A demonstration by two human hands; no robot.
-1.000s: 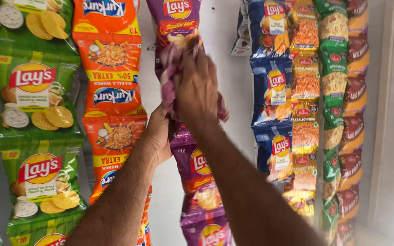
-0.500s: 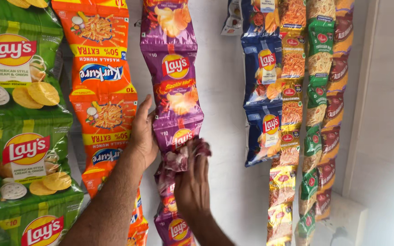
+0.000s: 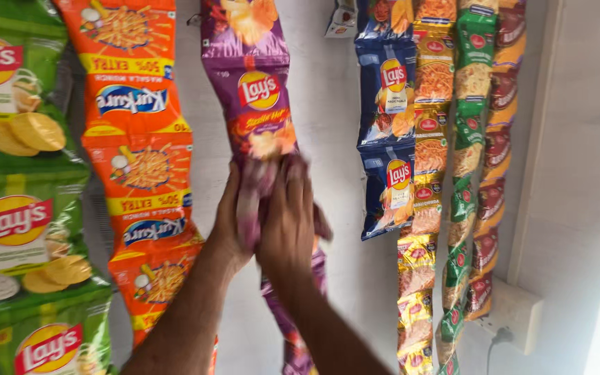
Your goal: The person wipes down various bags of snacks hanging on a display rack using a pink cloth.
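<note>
Far left on the wall hangs a strip of green chip bags (image 3: 15, 208), one below another. Next to it runs a strip of orange snack bags (image 3: 133, 160), reaching down past the person's forearm.

In the middle hangs the strip of purple chip bags (image 3: 255, 104), and this is where both hands are at work. The left hand (image 3: 229, 219) is tucked in at the strip's left edge, its fingers hidden behind the packets, so I cannot tell whether they are clenched or loose. The right hand (image 3: 287, 215) lies flat over the front of the strip, fingers (image 3: 293, 180) spread and pressing a pinkish cloth (image 3: 253, 198) against the packets. The cloth is bunched between the two hands and is blurred. The rest of the purple strip dangles below the wrists.

Further right hang a strip of blue chip bags (image 3: 387, 118), then narrow strips of yellow packets (image 3: 430, 90), green packets (image 3: 468, 139) and dark red packets (image 3: 498, 132). A white wall socket (image 3: 512, 309) sits low on the right.

My worry is the strip itself: it looks held only at the top, so a hard downward press could tear a packet off or pull the whole strip from its hook. The cloth also seems loosely held and could slip out and drop.
</note>
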